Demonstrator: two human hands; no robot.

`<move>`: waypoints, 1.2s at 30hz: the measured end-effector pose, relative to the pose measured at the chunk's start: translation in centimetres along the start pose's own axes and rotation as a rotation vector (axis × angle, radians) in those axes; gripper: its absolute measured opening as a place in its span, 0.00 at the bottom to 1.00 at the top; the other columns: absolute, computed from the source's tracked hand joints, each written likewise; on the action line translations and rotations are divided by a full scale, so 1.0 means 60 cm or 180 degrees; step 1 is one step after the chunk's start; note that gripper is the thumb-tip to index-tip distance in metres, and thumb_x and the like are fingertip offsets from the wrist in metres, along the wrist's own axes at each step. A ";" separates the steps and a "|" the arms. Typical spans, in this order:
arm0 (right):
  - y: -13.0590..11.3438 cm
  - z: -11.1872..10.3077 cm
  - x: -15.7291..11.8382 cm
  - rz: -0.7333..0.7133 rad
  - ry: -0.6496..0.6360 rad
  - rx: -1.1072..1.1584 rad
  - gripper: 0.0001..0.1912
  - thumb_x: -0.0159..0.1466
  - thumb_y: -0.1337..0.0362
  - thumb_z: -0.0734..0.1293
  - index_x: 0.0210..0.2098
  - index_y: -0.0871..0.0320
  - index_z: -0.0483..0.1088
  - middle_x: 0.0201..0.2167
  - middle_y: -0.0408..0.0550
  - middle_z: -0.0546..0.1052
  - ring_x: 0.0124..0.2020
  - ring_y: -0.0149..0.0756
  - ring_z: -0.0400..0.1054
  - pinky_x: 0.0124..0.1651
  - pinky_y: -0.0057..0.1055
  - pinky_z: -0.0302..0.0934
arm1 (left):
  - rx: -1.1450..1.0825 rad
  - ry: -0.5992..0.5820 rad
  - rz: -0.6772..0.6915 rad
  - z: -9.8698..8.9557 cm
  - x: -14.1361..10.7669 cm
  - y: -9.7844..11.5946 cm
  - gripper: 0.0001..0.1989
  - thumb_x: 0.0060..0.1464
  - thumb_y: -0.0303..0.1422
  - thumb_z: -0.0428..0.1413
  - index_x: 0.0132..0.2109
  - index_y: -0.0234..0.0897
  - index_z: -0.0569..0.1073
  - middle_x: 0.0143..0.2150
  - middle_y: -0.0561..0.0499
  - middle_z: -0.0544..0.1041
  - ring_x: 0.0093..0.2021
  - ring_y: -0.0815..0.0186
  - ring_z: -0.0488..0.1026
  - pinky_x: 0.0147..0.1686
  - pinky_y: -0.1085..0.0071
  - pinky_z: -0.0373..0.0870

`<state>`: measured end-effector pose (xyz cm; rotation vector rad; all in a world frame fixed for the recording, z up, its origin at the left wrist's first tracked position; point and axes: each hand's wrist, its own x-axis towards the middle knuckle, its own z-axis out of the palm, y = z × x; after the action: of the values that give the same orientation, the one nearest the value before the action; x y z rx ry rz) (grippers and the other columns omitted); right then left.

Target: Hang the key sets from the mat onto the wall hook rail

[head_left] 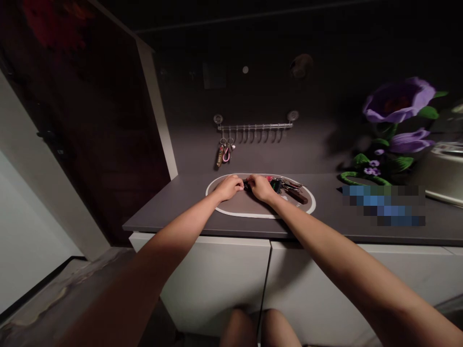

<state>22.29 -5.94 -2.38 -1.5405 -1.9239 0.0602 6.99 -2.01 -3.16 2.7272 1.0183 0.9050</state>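
Over the oval brown mat (246, 208) with a white border, both hands meet close together. My left hand (230, 188) is closed, its curled fingertips at a small dark item (246, 185) between the hands. My right hand (260, 188) is closed too, with its fingers pinched at the other side of that item. The item is mostly hidden, so its kind does not show. Just right of my right hand lies a heap of keys (289, 185) with key rings. A dark tag (276, 185) and a brown strap-like fob (297, 196) lie among them.
On the wall above, a clear hook rail (255, 127) carries two key fobs (223, 154) at its left end. Purple artificial flowers (400, 103) and a pale rounded container (443, 173) stand at the right. White cabinet doors (220, 284) sit below the grey countertop (173, 207).
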 end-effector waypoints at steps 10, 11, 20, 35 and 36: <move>-0.003 0.001 -0.001 -0.0150 -0.0047 -0.0201 0.14 0.57 0.75 0.58 0.38 0.61 0.71 0.40 0.54 0.75 0.42 0.37 0.68 0.44 0.27 0.56 | 0.0179 0.0262 -0.0062 -0.016 -0.008 0.001 0.07 0.52 0.27 0.49 0.31 0.36 0.71 0.34 0.48 0.70 0.38 0.65 0.65 0.41 0.70 0.61; -0.004 0.000 -0.002 -0.0168 -0.0057 -0.0205 0.14 0.57 0.75 0.57 0.38 0.61 0.71 0.40 0.54 0.75 0.42 0.37 0.68 0.44 0.27 0.56 | 0.0171 0.0295 -0.0072 -0.019 -0.009 0.003 0.07 0.53 0.27 0.48 0.32 0.36 0.71 0.34 0.48 0.70 0.38 0.65 0.65 0.41 0.70 0.61; -0.010 -0.005 -0.004 -0.0501 -0.0023 -0.0073 0.12 0.56 0.73 0.58 0.36 0.63 0.70 0.37 0.54 0.74 0.37 0.35 0.66 0.43 0.27 0.55 | -0.0146 0.0719 -0.0150 -0.022 -0.004 0.008 0.07 0.53 0.27 0.45 0.32 0.35 0.68 0.34 0.49 0.69 0.36 0.67 0.65 0.40 0.71 0.61; -0.007 -0.007 -0.001 -0.0384 0.0133 0.1566 0.12 0.56 0.59 0.60 0.30 0.60 0.69 0.28 0.44 0.72 0.30 0.30 0.63 0.37 0.27 0.56 | -0.2477 0.0856 -0.0894 -0.014 0.002 0.015 0.04 0.53 0.30 0.49 0.31 0.33 0.63 0.25 0.54 0.66 0.25 0.75 0.65 0.26 0.78 0.64; -0.005 -0.004 0.001 -0.0354 0.0143 0.1652 0.12 0.56 0.58 0.60 0.30 0.60 0.69 0.27 0.44 0.72 0.29 0.29 0.62 0.36 0.27 0.56 | -0.2483 0.0850 -0.0899 -0.014 0.002 0.016 0.04 0.53 0.30 0.49 0.31 0.33 0.63 0.25 0.55 0.66 0.24 0.75 0.64 0.26 0.78 0.64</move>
<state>22.19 -6.05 -2.02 -1.0782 -1.7725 0.4367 7.15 -2.79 -2.16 1.8116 0.8150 1.2889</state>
